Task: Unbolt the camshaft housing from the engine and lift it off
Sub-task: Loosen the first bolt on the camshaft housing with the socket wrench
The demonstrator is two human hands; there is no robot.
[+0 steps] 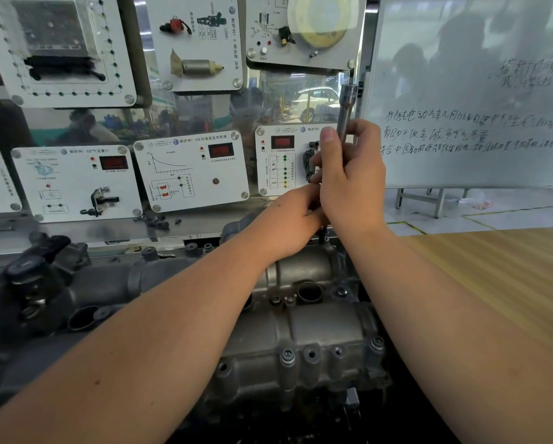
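Both hands meet over the far end of the camshaft housing [304, 334], which sits bolted on the engine [86, 293] in front of the person.

Behind stands a display board [191, 174] of sensor panels, with a whiteboard [473, 91] to the right and a wooden tabletop [499, 283] beside the engine. The right hand [348, 181] clenches round a long socket wrench [345, 107] held upright, its top sticking out above the fist. The left hand [296, 219] curls its fingers at the tool's lower end; what it pinches I cannot tell. Several bolts [287, 355] sit along the housing's near edge.
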